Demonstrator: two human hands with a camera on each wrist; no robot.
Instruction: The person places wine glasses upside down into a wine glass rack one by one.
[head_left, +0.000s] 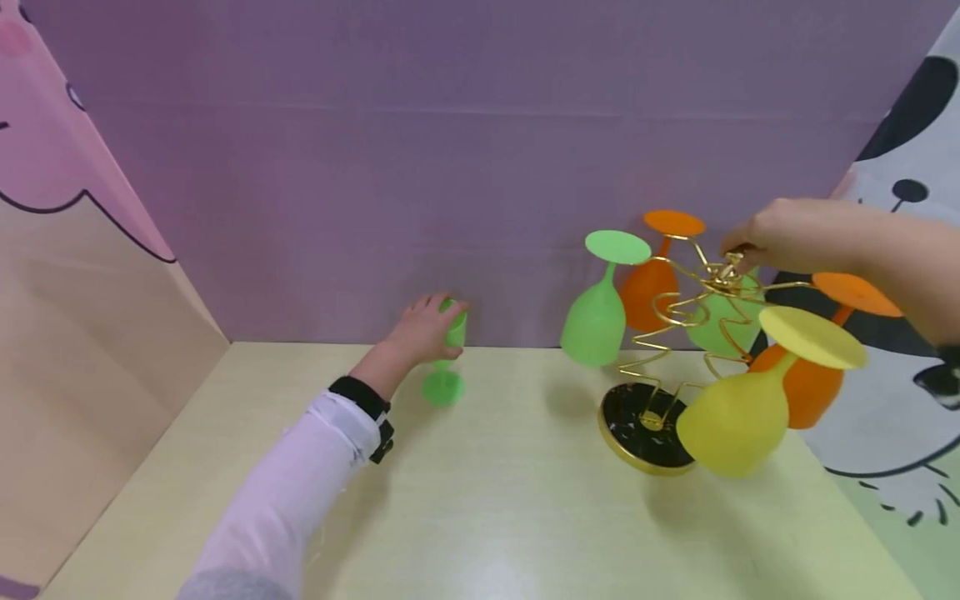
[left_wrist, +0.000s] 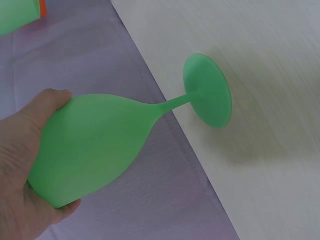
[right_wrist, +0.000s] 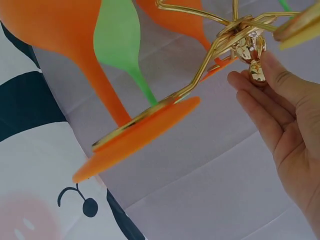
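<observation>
My left hand [head_left: 423,329] grips a green wine glass [left_wrist: 100,145] round its bowl near the rim. The glass is upright, its foot [head_left: 443,388] low at the back of the table. At the right, my right hand [head_left: 780,233] pinches the gold knob [right_wrist: 256,70] on top of a gold wire glass rack with a round black base [head_left: 637,425]. Upside down on its arms hang a green glass [head_left: 596,329], an orange one [head_left: 651,292], a yellow one [head_left: 738,421] in front, another orange one [head_left: 806,387] and a second green one [head_left: 716,321], partly hidden behind the wires.
A pale wooden table [head_left: 480,483] lies under everything. Behind it rises a purple cloth backdrop [head_left: 420,167]. Printed panels stand on both sides, pink and beige [head_left: 90,333] at the left, black and white [head_left: 885,417] at the right, close beside the rack.
</observation>
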